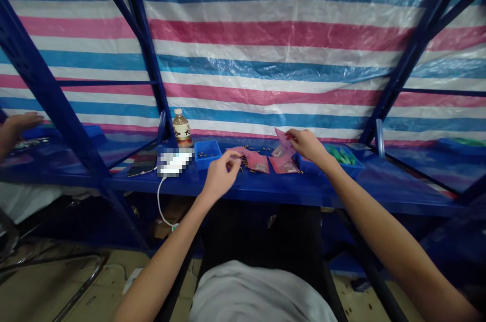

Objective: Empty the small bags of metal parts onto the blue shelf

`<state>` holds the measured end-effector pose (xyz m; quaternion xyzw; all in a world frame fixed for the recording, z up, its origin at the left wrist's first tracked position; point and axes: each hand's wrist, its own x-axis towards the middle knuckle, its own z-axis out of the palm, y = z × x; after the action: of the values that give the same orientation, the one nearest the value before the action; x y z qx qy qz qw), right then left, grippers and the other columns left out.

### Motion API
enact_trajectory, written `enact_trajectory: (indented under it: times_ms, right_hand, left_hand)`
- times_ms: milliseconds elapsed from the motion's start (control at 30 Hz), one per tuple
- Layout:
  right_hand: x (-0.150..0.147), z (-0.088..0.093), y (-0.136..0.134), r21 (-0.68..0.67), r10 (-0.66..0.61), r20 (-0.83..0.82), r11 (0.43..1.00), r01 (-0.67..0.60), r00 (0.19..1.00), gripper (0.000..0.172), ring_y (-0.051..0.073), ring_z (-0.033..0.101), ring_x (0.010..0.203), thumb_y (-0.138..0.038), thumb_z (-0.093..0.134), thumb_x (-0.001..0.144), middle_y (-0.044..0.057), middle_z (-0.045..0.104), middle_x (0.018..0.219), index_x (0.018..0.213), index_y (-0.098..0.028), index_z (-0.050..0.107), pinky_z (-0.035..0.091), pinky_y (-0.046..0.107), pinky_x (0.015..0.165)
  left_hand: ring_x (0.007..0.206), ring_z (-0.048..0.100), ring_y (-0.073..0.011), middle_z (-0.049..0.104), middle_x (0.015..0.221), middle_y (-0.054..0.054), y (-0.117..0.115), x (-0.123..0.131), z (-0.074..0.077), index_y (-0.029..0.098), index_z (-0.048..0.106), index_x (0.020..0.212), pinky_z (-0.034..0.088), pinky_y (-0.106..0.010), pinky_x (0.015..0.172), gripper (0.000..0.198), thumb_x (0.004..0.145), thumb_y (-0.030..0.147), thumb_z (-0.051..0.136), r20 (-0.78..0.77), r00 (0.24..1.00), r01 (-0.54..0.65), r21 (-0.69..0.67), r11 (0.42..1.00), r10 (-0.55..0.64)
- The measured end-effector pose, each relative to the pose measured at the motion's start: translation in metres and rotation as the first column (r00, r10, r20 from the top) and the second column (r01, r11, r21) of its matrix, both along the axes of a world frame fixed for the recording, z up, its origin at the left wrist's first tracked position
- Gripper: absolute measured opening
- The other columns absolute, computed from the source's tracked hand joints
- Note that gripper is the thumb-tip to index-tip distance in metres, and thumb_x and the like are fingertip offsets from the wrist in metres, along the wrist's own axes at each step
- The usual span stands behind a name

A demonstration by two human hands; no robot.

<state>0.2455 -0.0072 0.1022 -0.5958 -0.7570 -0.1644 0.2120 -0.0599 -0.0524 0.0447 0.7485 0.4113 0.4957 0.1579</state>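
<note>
My right hand (308, 146) pinches the upper edge of a small pink plastic bag (281, 146), raised and tilted above the blue shelf. My left hand (223, 174) is closed, thumb and forefinger together; what they grip, if anything, is too small to make out. Just beyond those fingertips lie loose small brass-coloured metal parts (245, 161) and a filled pink bag (258, 162). Another pink bag (284, 165) lies flat below the raised one. A blue tray (208, 154) with a few small parts stands left of the pile.
Green pieces fill a blue bin (355, 167) by my right wrist. A bottle (182, 129), a phone (142, 165) and a white cable (158, 195) are at the left. Blue metal posts (148, 53) flank the shelf (304, 193). Another person's hand (21, 124) shows far left.
</note>
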Motion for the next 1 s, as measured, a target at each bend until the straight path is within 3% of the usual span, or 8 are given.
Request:
enact_trajectory:
  times_ms: [133,267,433,533,667,733,867,1000]
  right_hand:
    - [-0.004,0.020,-0.014,0.176,0.195,-0.302,0.973,-0.146,0.933,0.033,0.019,0.071,0.079,-0.016,0.045,0.088,0.009,0.075,0.101,0.112,-0.016,0.068,0.050,0.029,0.074]
    - [-0.022,0.042,-0.030,0.153,0.381,-0.553,0.921,-0.359,0.741,0.032,0.016,0.070,0.069,-0.030,0.052,0.089,0.010,0.074,0.100,0.111,-0.013,0.067,0.055,0.028,0.063]
    - [-0.040,0.051,-0.051,0.152,0.461,-0.705,0.840,-0.521,0.538,0.040,0.019,0.071,0.079,-0.047,0.064,0.086,0.010,0.074,0.101,0.110,-0.015,0.068,0.059,0.032,0.069]
    - [-0.035,0.048,-0.062,0.075,0.467,-0.687,0.808,-0.584,0.557,0.046,0.024,0.069,0.098,-0.058,0.060,0.087,0.010,0.074,0.106,0.103,-0.017,0.072,0.055,0.040,0.088]
    - [-0.025,0.037,-0.072,-0.059,0.450,-0.663,0.766,-0.641,0.598,0.061,0.031,0.060,0.119,-0.070,0.045,0.090,0.012,0.070,0.119,0.077,-0.018,0.076,0.046,0.045,0.100]
    - [-0.026,0.027,-0.073,-0.021,0.445,-0.675,0.785,-0.619,0.588,0.053,0.029,0.058,0.120,-0.064,0.049,0.091,0.011,0.068,0.124,0.088,-0.019,0.076,0.046,0.043,0.100]
    - [-0.038,0.002,-0.067,-0.063,0.377,-0.713,0.805,-0.590,0.591,0.053,0.023,0.063,0.106,-0.050,0.070,0.081,0.009,0.068,0.119,0.124,-0.020,0.062,0.051,0.035,0.089]
    - [-0.048,-0.019,-0.063,-0.158,0.233,-0.795,0.811,-0.563,0.560,0.040,0.017,0.061,0.070,-0.049,0.073,0.076,0.002,0.067,0.078,0.092,-0.014,0.067,0.047,0.027,0.063]
  left_hand:
    - [0.087,0.068,-0.0192,0.072,0.093,-0.006,0.023,0.021,-0.006,0.020,0.066,0.111,0.052,-0.031,0.080,0.028,0.090,0.037,0.058,0.090,0.992,0.100,-0.069,0.993,-0.094]
    - [0.124,0.057,-0.0273,0.061,0.133,-0.015,0.042,0.042,-0.011,0.018,0.056,0.130,0.046,-0.038,0.102,0.059,0.079,0.041,0.075,0.328,0.920,0.271,-0.135,0.953,-0.215]
    - [0.110,0.065,-0.0258,0.065,0.124,-0.016,0.035,0.064,-0.011,0.014,0.061,0.121,0.054,-0.040,0.094,0.054,0.079,0.045,0.076,0.602,0.716,0.616,-0.306,0.726,-0.353]
    - [0.085,0.070,-0.0219,0.069,0.100,-0.013,0.021,0.063,-0.008,0.009,0.066,0.102,0.061,-0.035,0.071,0.041,0.081,0.044,0.074,0.662,0.648,0.710,-0.344,0.615,-0.378]
    - [0.076,0.069,-0.0194,0.069,0.098,-0.012,0.008,0.053,-0.003,0.010,0.068,0.100,0.061,-0.031,0.059,0.030,0.081,0.032,0.074,0.719,0.618,0.706,-0.329,0.628,-0.319]
    - [0.079,0.069,-0.0202,0.070,0.100,-0.012,0.004,0.049,-0.002,0.010,0.068,0.101,0.063,-0.035,0.065,0.027,0.083,0.030,0.072,0.762,0.583,0.714,-0.314,0.625,-0.282]
    - [0.092,0.071,-0.0248,0.069,0.112,-0.013,0.001,0.050,0.000,0.012,0.067,0.109,0.062,-0.044,0.081,0.031,0.089,0.036,0.066,0.838,0.478,0.771,-0.256,0.584,-0.263]
    - [0.104,0.069,-0.0304,0.067,0.121,-0.016,-0.002,0.053,0.003,0.013,0.063,0.119,0.061,-0.048,0.083,0.058,0.089,0.063,0.054,0.828,0.492,0.762,-0.260,0.592,-0.269]
